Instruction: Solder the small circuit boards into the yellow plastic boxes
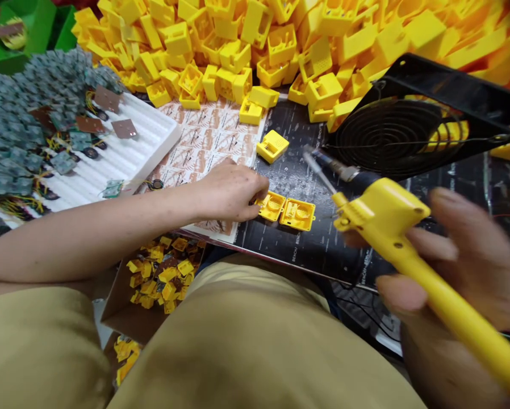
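Two small yellow casing shells are set just beside each other, hollow side up, on the dark desk. At the left shell the left hand is placed, fingers bent nearly together; whether it is pinched or merely touched cannot be told. And over to the right, a yellow soldering gun is held by the right hand, fingers and thumb wrapped about its handle, metal tip pointed forward, apart from the shells. Light, stiff, slightly slick plastic is to be expected here, best taken by the outer walls; the gun looks heavier, its tip possibly hot, so only the handle should be gripped.
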Demonstrator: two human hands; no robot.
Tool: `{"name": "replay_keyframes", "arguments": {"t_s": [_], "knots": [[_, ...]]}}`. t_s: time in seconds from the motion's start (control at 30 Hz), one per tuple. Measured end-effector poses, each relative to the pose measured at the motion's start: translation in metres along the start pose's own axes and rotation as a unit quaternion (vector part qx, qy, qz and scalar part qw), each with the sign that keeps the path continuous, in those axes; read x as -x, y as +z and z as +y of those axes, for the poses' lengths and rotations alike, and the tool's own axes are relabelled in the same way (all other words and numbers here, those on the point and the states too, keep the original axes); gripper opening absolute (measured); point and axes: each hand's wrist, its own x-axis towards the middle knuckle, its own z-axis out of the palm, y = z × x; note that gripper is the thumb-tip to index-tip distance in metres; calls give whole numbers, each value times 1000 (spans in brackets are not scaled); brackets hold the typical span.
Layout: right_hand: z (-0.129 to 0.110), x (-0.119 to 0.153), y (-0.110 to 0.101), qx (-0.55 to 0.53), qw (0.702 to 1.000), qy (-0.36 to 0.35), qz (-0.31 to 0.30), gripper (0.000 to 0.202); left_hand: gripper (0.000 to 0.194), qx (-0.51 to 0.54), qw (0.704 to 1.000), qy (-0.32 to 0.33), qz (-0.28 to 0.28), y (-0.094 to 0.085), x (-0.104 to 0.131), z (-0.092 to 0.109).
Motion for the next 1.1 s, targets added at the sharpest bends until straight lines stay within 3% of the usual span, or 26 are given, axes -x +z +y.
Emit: {"name": "replay_keyframes", "arguments": {"t_s": [0.13,0.23,0.3,0.4,0.53,0.63,0.73,0.87,0.97,1.03,1.1], "knots": [[2,-13,22,50,995,-74,-49,33,25,40,990,-21,135,-10,20,-32],[12,-20,33,51,994,-82,-49,17,30,47,991,-39,118,2,41,-54],[16,-23,41,35,992,-99,-72,23,38,49,995,-18,88,20,51,-59],[15,-29,58,3,984,-132,-121,41,44,44,994,25,99,43,57,-58],[8,-35,80,-11,977,-152,-147,33,46,67,983,12,171,51,55,-52],[6,-31,82,-5,978,-153,-143,32,42,73,977,-29,199,52,52,-46],[5,-25,77,2,980,-145,-136,39,37,43,980,-25,193,58,49,-39],[6,-18,76,15,983,-129,-132,47,20,44,958,18,282,66,44,-37],[6,-17,80,15,985,-119,-121,45,19,-61,932,75,349,70,46,-38],[5,-17,84,8,985,-125,-120,41,20,-118,924,110,348,74,52,-38],[4,-18,86,-2,983,-133,-124,40,22,-104,929,123,334,76,61,-36]]}}
